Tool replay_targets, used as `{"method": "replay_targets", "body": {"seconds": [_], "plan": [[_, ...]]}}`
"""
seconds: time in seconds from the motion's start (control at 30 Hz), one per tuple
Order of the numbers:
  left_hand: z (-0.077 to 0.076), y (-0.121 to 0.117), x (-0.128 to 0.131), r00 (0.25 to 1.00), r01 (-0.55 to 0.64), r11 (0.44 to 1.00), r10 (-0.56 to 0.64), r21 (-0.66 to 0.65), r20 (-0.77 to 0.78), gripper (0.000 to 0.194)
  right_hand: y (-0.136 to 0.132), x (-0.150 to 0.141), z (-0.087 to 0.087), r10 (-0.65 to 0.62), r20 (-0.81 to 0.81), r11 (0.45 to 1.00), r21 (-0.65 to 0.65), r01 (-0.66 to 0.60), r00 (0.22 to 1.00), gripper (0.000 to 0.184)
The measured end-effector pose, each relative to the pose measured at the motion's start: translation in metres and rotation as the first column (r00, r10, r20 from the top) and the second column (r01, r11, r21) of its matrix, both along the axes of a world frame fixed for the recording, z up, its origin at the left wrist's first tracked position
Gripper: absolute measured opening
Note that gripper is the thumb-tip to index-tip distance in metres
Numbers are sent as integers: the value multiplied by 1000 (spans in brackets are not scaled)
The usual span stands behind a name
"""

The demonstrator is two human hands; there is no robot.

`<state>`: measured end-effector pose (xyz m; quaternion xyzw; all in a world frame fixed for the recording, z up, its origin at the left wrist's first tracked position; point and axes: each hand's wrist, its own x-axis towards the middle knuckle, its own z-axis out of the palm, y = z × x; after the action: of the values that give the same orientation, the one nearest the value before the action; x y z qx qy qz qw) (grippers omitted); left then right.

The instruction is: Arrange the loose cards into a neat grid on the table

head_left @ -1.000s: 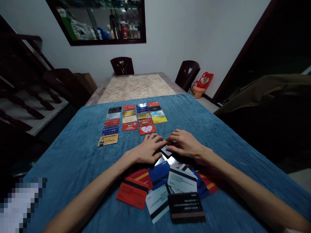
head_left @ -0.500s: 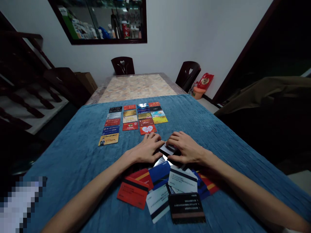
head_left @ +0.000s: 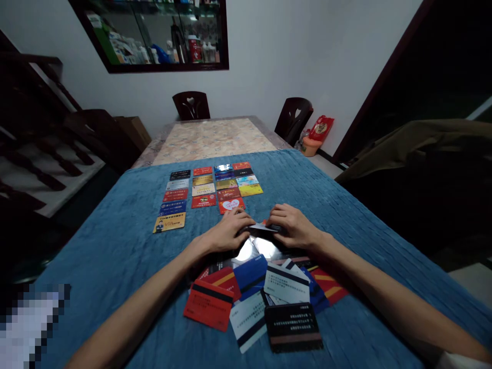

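Both my hands meet over the middle of a blue cloth [head_left: 115, 246]. My left hand [head_left: 226, 233] and my right hand [head_left: 294, 225] pinch a dark plastic card [head_left: 261, 228] between their fingertips, lifted slightly off the cloth and nearly edge-on to the camera. Just below the hands lies a loose pile of overlapping cards [head_left: 265, 292], mostly face down with magnetic stripes showing: red, blue, white and black ones. Beyond the hands several cards lie face up in a neat grid [head_left: 209, 190], in columns.
The blue cloth covers the near part of a long table; its bare marbled top [head_left: 213, 138] extends to the far end. Two dark chairs [head_left: 191, 105] stand there. A wall cabinet [head_left: 161, 36] hangs above. A draped olive cloth [head_left: 423, 148] sits at right.
The hands have lifted the dark card from the pile and turned it toward edge-on. Shiny cards under the hands are now uncovered.
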<state>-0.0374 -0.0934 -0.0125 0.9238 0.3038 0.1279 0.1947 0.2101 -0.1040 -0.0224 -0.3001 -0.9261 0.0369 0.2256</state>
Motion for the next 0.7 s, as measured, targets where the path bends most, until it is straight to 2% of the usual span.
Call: {"method": "replay_targets", "body": {"seconds": [0.4,0.53,0.7], "plan": [[-11,4,5,956,-162,983,178,-86,235,24,5,2,-8,-147,-216,978,-178,109,965,18],[-13,4,5,943,-197,976,214,-92,256,26,5,0,-10,-143,-201,979,-172,108,969,20],[-15,5,5,934,-228,971,239,-71,267,34,5,0,-12,-177,-142,977,-142,157,974,33]]}}
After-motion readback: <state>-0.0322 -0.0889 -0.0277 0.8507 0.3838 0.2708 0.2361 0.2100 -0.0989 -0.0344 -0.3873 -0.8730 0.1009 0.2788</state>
